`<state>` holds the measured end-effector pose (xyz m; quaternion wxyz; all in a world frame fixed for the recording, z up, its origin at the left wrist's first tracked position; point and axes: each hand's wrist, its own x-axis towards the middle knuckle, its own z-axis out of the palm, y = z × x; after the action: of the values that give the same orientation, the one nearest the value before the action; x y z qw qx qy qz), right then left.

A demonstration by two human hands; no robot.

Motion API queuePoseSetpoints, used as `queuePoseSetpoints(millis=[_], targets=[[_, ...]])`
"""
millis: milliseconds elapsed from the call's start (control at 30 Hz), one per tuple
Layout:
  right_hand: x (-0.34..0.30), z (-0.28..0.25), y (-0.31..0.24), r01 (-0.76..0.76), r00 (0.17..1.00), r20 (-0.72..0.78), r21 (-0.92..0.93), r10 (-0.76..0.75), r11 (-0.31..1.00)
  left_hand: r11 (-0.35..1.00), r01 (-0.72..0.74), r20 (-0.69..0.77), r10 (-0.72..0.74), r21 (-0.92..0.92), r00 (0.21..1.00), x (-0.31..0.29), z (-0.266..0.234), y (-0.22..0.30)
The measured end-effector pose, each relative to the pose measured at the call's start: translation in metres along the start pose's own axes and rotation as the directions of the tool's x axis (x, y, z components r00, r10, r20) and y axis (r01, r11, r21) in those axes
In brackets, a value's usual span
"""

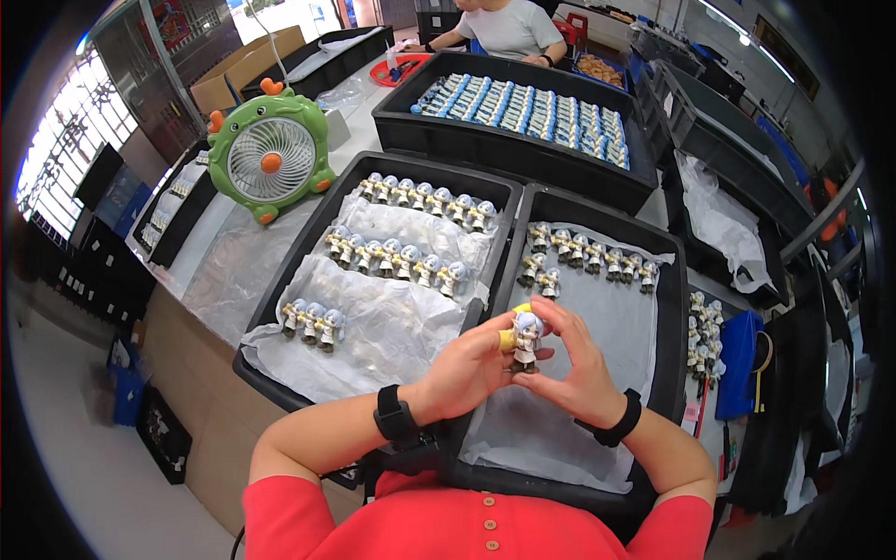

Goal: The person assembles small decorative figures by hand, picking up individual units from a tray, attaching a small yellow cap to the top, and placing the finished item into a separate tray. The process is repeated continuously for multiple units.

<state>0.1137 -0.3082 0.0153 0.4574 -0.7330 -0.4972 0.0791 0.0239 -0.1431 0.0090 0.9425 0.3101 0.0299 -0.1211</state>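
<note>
Over the right-hand black tray (668,280), I hold up one small figurine (526,338) with pale blue-grey hair, white clothes and dark feet. It stands upright between my two hands. My left hand (467,371) grips it from the left side. Yellow patches show by the left fingertips; whether they are finger covers or part of the figurine, I cannot tell. My right hand (581,375) curls round from the right, fingers near its head and thumb by its base. Similar figurines (597,254) stand at the far end of this paper-lined tray.
To the left, another black tray (350,173) holds rows of figurines between white paper sheets. Behind is a deep black crate (397,126) of blue-and-white pieces. A green fan (271,159) stands left. Across the table sits a person (509,30). More figurines (702,336) lie right, near a blue bin (737,364).
</note>
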Motion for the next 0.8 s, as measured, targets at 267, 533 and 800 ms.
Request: queuePoseSetpoints(millis=[267, 533, 800], targets=[[0.001, 0.001, 0.009, 0.014, 1.0, -0.021, 0.024, -0.014, 1.0, 0.999, -0.027, 0.014, 0.027, 0.043, 1.0, 0.006, -0.006, -0.001], [0.0, -0.003, 0.011, -0.1, 0.995, 0.015, 0.093, 0.099, 0.991, 0.999, -0.044, 0.035, 0.044, 0.011, 0.998, 0.007, -0.011, 0.0], [-0.001, 0.002, 0.012, -0.126, 0.992, 0.001, 0.177, 0.128, 0.976, 0.988, -0.102, -0.024, 0.106, 0.112, 0.994, 0.006, -0.009, -0.001]])
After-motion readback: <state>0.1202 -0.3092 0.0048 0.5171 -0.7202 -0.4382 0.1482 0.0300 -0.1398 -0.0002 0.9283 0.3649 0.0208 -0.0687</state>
